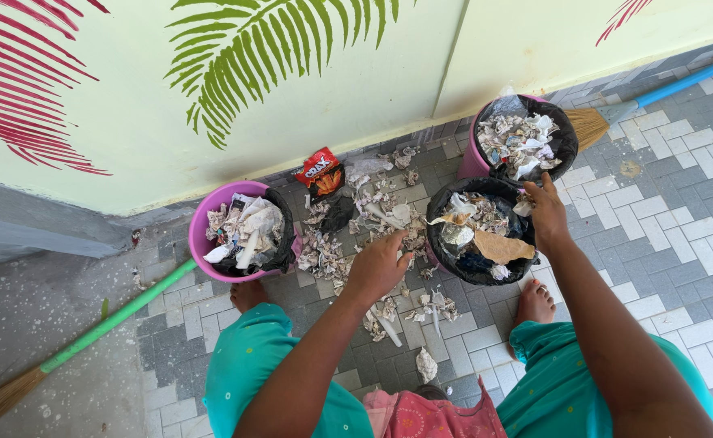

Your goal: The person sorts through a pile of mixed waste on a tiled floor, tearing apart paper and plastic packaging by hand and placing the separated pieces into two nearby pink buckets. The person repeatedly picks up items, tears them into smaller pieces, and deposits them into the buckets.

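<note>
The left hand reaches down with fingers curled over the scattered paper scraps on the tiled floor, palm down and touching the pile; whether it has closed on any piece cannot be told from above. The right hand rests on the rim of the middle bin, fingers bent over the edge of its black liner in a light grip. Going from the left: a broom with a green handle lies slanted across the floor, its bristles at the lower left corner. Next to it stands a pink bin with a black liner, full of crumpled paper and white wrappers. Between this bin and the middle one the scraps spread over the grey and white tiles, with a red snack packet lying near the wall and a few white plastic spoons just beside the left hand. The middle bin holds torn paper, foil and a piece of brown cardboard. Behind it, against the wall, a second pink bin is also heaped with paper. A broom with a blue handle lies at the far right, its bristles touching that bin. The person squats in teal clothing, bare feet on the tiles.
</note>
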